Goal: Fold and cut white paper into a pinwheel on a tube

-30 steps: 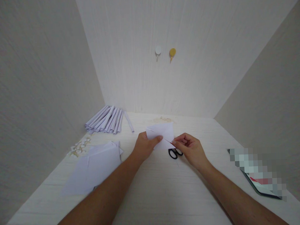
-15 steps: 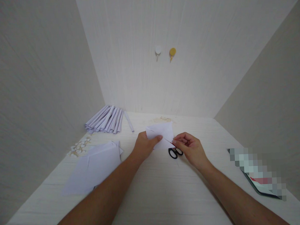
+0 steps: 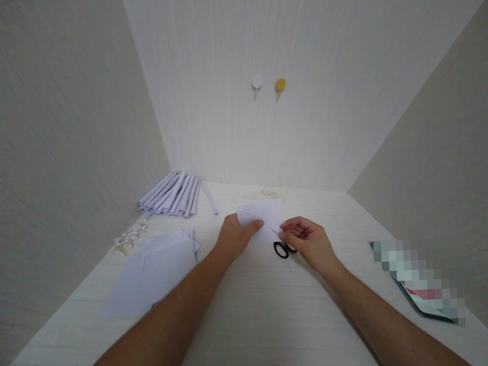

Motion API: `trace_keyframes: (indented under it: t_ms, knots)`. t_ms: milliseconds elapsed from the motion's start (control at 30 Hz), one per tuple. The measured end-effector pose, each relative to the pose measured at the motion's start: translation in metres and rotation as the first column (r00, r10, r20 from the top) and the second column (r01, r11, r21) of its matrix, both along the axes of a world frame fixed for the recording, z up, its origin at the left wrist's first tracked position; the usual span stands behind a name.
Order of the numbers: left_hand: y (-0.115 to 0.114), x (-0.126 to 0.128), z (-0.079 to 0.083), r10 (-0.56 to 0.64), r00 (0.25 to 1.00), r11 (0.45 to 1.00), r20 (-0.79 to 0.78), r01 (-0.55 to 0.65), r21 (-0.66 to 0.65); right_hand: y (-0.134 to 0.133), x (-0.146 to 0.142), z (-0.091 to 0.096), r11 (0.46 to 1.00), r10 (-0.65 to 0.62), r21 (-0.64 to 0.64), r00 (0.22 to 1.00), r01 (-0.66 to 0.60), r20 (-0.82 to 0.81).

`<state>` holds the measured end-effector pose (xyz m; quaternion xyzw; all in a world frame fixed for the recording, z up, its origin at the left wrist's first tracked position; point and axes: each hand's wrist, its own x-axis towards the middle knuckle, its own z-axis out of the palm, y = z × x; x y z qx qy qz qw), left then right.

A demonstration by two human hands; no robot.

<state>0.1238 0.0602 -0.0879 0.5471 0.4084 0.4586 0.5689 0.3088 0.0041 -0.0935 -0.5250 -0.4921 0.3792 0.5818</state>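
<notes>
Left hand (image 3: 240,237) clamped on folded paper (image 3: 265,210), thumb on top. Right hand (image 3: 308,240) at its right edge; grip there, cannot tell. Black scissors handles (image 3: 286,249) between hands.

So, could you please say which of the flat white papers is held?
The small central piece, clasped in the left hand with the right hand at its right edge; the larger sheets lie on the table.
</notes>
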Motion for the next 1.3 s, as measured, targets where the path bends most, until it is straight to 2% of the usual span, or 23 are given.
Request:
trace_keyframes:
  t_ms: [333,833,1300]
  knots:
    - [-0.0017,-0.0008,0.0044,0.004,0.999,1.0,-0.034,-0.005,-0.03,-0.0008,0.0016,-0.0003,1.0,-0.009,-0.027,0.998,0.011,0.065]
    - [0.0003,-0.0008,0.0016,-0.005,0.999,1.0,-0.048,0.004,-0.02,0.0005,-0.001,0.0,1.0,-0.023,-0.017,1.0,0.023,-0.021]
    - [0.0006,-0.0004,0.0017,0.015,0.999,1.0,-0.04,-0.016,-0.02,-0.0001,-0.0003,0.0001,1.0,-0.019,-0.021,1.0,0.018,-0.013]
